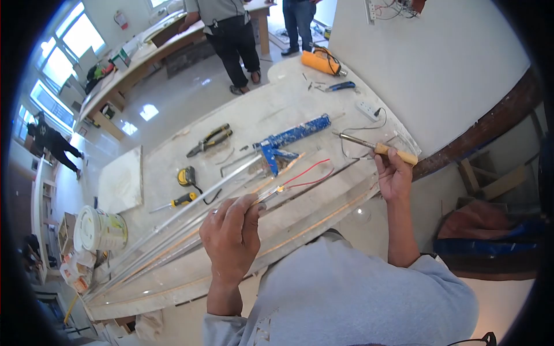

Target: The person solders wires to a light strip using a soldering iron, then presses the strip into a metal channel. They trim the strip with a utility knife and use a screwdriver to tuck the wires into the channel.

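Left hand: From where I stand, the left hand [234,230] is closed in a pinch, thumb against fingers, on the strip [266,196], just short of its wired end.
Right hand: The right hand [395,177] is raised at the table's [285,86] near edge, thumb and fingertips pinching the iron [379,149] by its wooden handle [407,157].
Iron position: Above the table, metal shaft [356,140] forward; tip well apart from the wires.
Iron handling: Judged light and rigid, easy to steer with fingertips. Wood should grip well. Hold the handle only; treat the shaft as hot.
Strip position: Over the table's near side, red wires [312,183] looping from its end towards the right.
Strip handling: Judged very light and bendable, its wired end the fragile part. Pinch just behind the joint, as found; do not pull by the wires.
Wires: Thin, apparently soft and springy; liable to swing if the strip is turned.
Joint: A yellowish spot [281,189] shows where wires and strip meet; whether the bond is sound, I cannot tell.
Cord: A dark cord runs from the socket [367,109]; its full path to the iron cannot be confirmed.
Nearby: Caulking gun [297,132] beyond the wires, pliers [210,140] farther left.
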A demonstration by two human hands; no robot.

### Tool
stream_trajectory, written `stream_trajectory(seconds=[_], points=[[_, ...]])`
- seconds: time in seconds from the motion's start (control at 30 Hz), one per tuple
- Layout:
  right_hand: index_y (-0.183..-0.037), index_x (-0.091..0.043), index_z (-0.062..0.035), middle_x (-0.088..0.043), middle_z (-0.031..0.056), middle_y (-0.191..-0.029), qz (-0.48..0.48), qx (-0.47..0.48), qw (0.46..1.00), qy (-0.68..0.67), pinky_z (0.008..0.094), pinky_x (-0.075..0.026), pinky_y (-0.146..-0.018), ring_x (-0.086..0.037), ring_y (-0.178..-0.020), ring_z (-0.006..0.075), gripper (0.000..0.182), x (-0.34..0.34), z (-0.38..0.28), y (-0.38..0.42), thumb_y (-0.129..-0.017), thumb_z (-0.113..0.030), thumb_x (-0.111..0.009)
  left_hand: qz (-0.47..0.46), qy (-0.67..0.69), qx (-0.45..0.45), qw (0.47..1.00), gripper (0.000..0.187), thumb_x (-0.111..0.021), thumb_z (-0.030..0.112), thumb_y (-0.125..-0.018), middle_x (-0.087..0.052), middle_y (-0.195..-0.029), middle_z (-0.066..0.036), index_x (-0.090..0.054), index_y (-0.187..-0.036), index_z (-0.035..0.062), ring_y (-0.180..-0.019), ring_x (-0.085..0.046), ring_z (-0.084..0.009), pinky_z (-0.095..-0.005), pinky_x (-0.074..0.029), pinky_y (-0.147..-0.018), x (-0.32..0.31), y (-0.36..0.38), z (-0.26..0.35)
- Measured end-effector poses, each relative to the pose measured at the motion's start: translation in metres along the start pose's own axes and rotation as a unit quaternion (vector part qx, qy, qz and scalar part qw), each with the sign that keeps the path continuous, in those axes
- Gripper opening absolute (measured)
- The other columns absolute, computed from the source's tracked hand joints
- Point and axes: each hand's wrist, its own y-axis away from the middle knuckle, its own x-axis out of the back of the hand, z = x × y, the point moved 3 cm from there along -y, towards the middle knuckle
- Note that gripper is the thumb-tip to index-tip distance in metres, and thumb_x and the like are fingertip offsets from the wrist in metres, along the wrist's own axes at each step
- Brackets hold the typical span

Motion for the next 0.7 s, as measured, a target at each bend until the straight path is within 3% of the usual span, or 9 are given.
stream_trajectory(seconds=[0.23,0.3,0.63,0.7], points=[[-0.109,-0.066,0.0075,-0.073,0.0219,-0.108,0.011,-0.019,1.000,0.014,0.0372,-0.067,-0.087,-0.076,-0.098,0.0380,0.021,-0.013,0.012,0.005,-0.095,-0.006,-0.072,0.030,-0.013,-0.032,0.999,0.012,-0.074,0.005,-0.091,-0.071,-0.079,-0.011,-0.075,-0.103,0.0021,-0.068,-0.068,-0.0240,-0.0320,-0.051,-0.062,0.026,-0.020,0.004],[-0.110,-0.066,0.0075,-0.073,0.0211,-0.108,0.023,-0.031,0.999,0.011,0.0379,-0.067,-0.088,-0.076,-0.098,0.0374,0.022,-0.012,0.017,0.006,-0.094,-0.006,-0.072,0.065,-0.012,-0.084,0.994,0.016,-0.077,0.008,-0.089,-0.070,-0.079,-0.009,-0.073,-0.104,0.0052,-0.064,-0.064,-0.0260,-0.0356,-0.045,-0.058,0.030,-0.025,0.003],[-0.109,-0.066,0.0062,-0.074,0.0191,-0.106,0.015,-0.036,0.999,-0.004,0.0379,-0.067,-0.087,-0.076,-0.098,0.0368,0.021,-0.011,0.026,0.002,-0.093,-0.006,-0.073,0.069,-0.027,-0.095,0.993,0.015,-0.075,0.006,-0.090,-0.071,-0.081,-0.010,-0.072,-0.104,0.0048,-0.064,-0.064,-0.0271,-0.0364,-0.045,-0.057,0.045,-0.040,0.001],[-0.110,-0.066,0.0069,-0.074,0.0195,-0.105,0.022,-0.038,0.999,0.000,0.0364,-0.068,-0.085,-0.076,-0.096,0.0362,0.022,-0.012,0.026,0.003,-0.093,-0.006,-0.073,0.071,-0.036,-0.090,0.993,0.010,-0.071,0.004,-0.093,-0.070,-0.074,-0.011,-0.073,-0.102,-0.0006,-0.062,-0.066,-0.0226,-0.0301,-0.049,-0.059,0.047,-0.043,0.001]])
